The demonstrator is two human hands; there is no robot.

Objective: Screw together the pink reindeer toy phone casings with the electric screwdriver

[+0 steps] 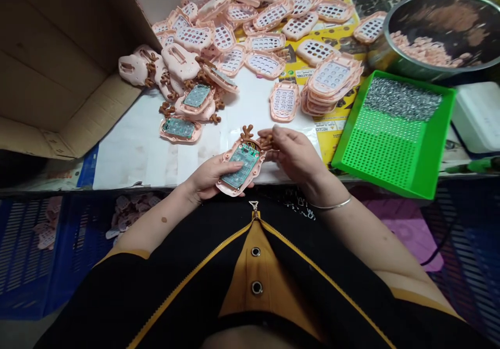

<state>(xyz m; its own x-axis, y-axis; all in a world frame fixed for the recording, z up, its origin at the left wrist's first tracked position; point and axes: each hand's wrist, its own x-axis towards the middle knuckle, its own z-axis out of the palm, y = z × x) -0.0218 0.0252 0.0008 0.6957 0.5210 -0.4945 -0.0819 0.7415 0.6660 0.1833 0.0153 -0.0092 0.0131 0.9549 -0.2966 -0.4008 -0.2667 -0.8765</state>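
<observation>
My left hand [211,176] is closed round a pink toy phone half-shell [253,167], its thumb lying on the green circuit board [242,162] inside. One brown antler [247,132] sticks up from the shell's top edge. At the upper right corner, the fingers of my right hand [294,151] pinch a second brown antler [266,140]. Whether that antler is seated in the shell, I cannot tell. Beyond my left hand lie similar shells with boards and antlers, among them a half-shell [180,129] with its board facing up.
Many pink keypad covers [269,14] are heaped at the back, with a stack [332,80] to the right. A green basket [394,153] holds small metal screws. Behind it stands a steel bowl [425,70] of small pink parts. A cardboard box [70,57] leans at left.
</observation>
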